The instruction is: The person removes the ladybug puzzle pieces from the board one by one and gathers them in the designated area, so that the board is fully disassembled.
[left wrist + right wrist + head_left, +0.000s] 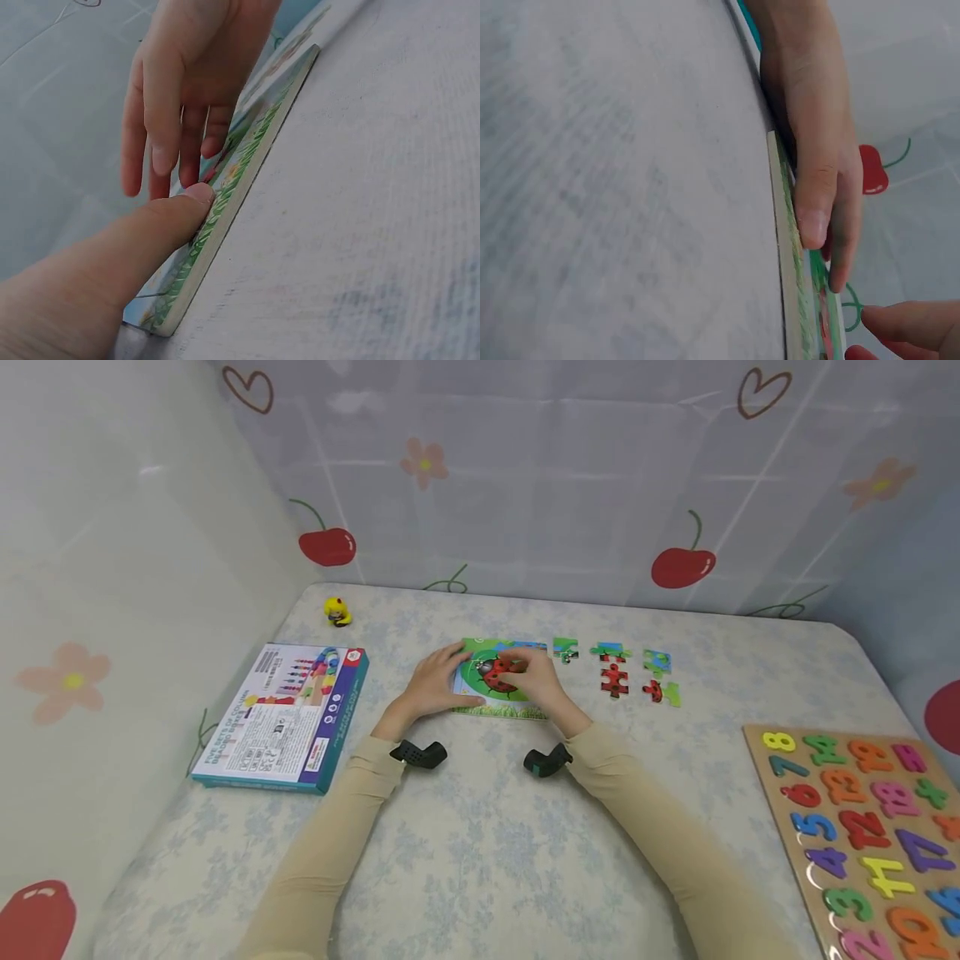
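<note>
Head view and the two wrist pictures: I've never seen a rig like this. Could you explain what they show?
There is no machine here: a person is working bare-handed. The wide picture comes from a camera worn on the head, looking forward and down; the other two come from the wrist cameras, close to the work. On the table, the left hand rests on a ladybug puzzle and the right hand is over it; I see nothing clearly held. Loose puzzle pieces lie to the puzzle's right, a board of colorful numbers farther right, and a box and small yellow figure to the left.
</note>
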A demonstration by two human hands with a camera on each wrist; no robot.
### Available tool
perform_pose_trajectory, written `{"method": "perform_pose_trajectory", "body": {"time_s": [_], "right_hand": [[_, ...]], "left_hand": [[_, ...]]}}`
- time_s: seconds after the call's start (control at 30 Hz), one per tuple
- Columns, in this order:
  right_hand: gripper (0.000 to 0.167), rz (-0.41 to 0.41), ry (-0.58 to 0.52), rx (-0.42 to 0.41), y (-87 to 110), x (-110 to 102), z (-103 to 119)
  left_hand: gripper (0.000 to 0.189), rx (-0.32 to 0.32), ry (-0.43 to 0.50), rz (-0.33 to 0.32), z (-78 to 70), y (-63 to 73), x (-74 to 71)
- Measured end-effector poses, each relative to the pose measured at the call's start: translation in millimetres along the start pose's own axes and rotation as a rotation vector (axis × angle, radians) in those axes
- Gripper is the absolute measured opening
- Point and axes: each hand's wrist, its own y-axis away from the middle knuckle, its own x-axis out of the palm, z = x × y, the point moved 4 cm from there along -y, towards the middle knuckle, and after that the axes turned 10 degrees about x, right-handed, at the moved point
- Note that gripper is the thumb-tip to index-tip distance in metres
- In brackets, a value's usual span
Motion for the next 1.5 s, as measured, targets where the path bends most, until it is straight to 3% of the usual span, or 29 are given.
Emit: {"method": "perform_pose_trajectory", "body": {"time_s": [0.3, 0.6, 0.77, 0.93, 1.17, 1.5], "right_hand": [[0.049, 0.007, 0.108, -0.037, -6.7, 19.9, 7.3], [0.047, -0.008, 0.117, -0.089, -9.6, 25.7, 10.3], [0.039, -0.042, 0.032, -0.103, -10.0, 27.9, 9.5], [0.031, -0.058, -0.160, -0.065, -11.6, 25.9, 5.1], [0.030, -0.108, -0.254, 0.017, -8.6, 1.1, -6.3], [0.034, -0.243, -0.187, 0.152, 13.1, -58.4, -40.5]], "left_hand": [[0.091, 0.006, 0.010, -0.018, -2.4, 1.2, -0.8], [0.091, 0.017, 0.008, -0.039, -0.6, 0.9, -1.5], [0.093, 0.016, 0.007, -0.043, -1.2, 0.7, -1.8], [0.094, 0.005, 0.014, -0.039, -2.1, 1.0, -2.6], [0.092, 0.006, 0.013, -0.034, -0.1, -0.5, -0.3], [0.085, 0.010, 0.010, -0.027, 1.6, 0.1, -0.1]]}}
